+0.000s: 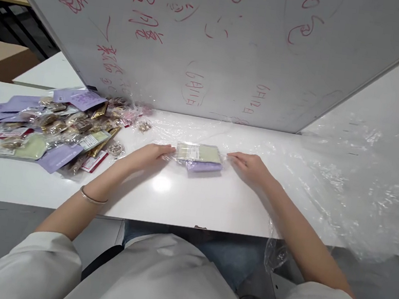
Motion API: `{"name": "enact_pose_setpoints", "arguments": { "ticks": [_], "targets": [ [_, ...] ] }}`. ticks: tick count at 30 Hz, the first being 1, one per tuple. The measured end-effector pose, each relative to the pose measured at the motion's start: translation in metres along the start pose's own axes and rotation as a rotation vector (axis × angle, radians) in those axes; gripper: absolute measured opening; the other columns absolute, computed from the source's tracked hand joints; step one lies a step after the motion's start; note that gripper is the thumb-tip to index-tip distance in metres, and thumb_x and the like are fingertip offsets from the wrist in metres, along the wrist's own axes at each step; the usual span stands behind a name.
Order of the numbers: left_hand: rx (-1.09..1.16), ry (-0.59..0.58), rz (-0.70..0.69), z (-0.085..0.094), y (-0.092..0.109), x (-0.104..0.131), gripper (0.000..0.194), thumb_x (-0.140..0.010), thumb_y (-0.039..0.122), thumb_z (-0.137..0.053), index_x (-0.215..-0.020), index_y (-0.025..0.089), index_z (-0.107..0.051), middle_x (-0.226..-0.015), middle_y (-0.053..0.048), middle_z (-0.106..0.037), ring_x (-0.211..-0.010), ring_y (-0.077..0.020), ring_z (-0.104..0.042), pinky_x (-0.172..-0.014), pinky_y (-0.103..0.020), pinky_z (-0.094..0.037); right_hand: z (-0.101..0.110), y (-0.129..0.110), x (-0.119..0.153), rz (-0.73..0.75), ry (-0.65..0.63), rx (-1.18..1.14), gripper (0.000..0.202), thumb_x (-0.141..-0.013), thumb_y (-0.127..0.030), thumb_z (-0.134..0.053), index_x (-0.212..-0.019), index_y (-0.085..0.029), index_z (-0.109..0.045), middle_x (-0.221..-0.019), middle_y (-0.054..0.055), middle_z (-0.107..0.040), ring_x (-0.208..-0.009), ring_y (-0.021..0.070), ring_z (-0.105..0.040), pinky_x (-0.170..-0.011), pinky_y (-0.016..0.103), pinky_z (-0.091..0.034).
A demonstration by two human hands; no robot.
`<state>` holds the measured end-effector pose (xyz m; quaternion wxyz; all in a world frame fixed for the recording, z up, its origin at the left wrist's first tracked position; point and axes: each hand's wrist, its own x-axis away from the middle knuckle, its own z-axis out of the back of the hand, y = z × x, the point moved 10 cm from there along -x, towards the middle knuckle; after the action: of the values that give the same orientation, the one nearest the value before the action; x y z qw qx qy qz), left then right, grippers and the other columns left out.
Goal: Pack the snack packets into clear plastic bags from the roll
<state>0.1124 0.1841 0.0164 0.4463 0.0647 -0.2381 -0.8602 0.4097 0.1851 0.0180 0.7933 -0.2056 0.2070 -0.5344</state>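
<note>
Presently, the wrapped packet is at the middle of the desk, apparently resting on it, well in from the near edge. Through clear film it shows a green sachet with a white label; a purple sachet juts from beneath toward the near edge. Grip: the left hand has its fingertips at the packet's left end, the right hand at its right end; whether either pinches film or merely presses against it cannot be determined. Handling, as judged: light, thin, soft, liable to flex; the glossy film is probably slippery and easily creased. Recommended hold: both short ends, thumbs opposing fingers, taking all layers together lest the sachets slide. A pile of sachets occupies the desk's left end; loose clear sheeting overhangs the near edge at right.
</note>
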Motion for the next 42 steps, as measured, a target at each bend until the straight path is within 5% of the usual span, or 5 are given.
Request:
{"name": "enact_pose_setpoints", "arguments": {
  "ticks": [15, 22, 29, 34, 42],
  "targets": [
    [0.381, -0.035, 0.387, 0.007, -0.049, 0.009, 0.032, -0.087, 0.054, -0.057, -0.084, 0.022, -0.059, -0.054, 0.003, -0.053, -0.04, -0.0135, -0.046, -0.043, -0.025, -0.034, 0.001, 0.057, 0.005, -0.5, -0.155, -0.272, 0.045, -0.076, -0.067, -0.066, -0.073, -0.021, -0.067, -0.042, -0.005, -0.044, -0.04, 0.0114, -0.038, -0.045, 0.028, -0.038],
    [-0.258, 0.305, 0.162, 0.046, -0.005, 0.016, 0.044, -0.093, 0.035, -0.051, -0.133, 0.017, -0.053, -0.122, -0.018, -0.061, -0.107, -0.0297, -0.062, -0.09, -0.042, -0.049, 0.033, 0.015, 0.001, -0.098, 0.195, 0.222, 0.055, -0.084, -0.056, -0.062, -0.125, -0.02, -0.061, -0.119, 0.014, -0.068, -0.11, 0.0314, -0.064, -0.094, 0.048, -0.048],
    [-0.109, -0.058, -0.122, -0.005, 0.027, 0.013, 0.058, -0.085, 0.028, -0.055, -0.142, 0.022, -0.051, -0.149, -0.012, -0.049, -0.137, -0.0311, -0.045, -0.114, -0.045, -0.036, -0.027, -0.033, 0.011, 0.13, -0.324, 0.098, 0.08, -0.079, -0.031, -0.065, -0.154, -0.029, -0.038, -0.158, 0.003, -0.04, -0.146, 0.0294, -0.036, -0.115, 0.046, -0.039],
    [-0.068, 0.091, 0.09, 0.019, -0.007, 0.013, 0.038, -0.083, 0.021, -0.043, -0.11, 0.02, -0.07, -0.113, -0.011, -0.072, -0.098, -0.0268, -0.068, -0.088, -0.038, -0.05, -0.007, -0.019, 0.005, -0.007, -0.099, 0.079, 0.042, -0.082, -0.018, -0.045, -0.112, -0.027, -0.074, -0.117, 0.002, -0.074, -0.098, 0.0249, -0.072, -0.088, 0.039, -0.054],
    [0.118, 0.245, 0.308, 0.033, -0.021, 0.012, 0.024, -0.085, 0.023, -0.038, -0.072, 0.021, -0.059, -0.057, -0.001, -0.06, -0.056, -0.0181, -0.058, -0.06, -0.028, -0.043, -0.002, 0.011, 0.007, -0.385, -0.085, -0.402, 0.023, -0.079, -0.025, -0.044, -0.075, -0.02, -0.066, -0.067, 0.002, -0.068, -0.05, 0.0144, -0.058, -0.047, 0.026, -0.041]
  ]
}}
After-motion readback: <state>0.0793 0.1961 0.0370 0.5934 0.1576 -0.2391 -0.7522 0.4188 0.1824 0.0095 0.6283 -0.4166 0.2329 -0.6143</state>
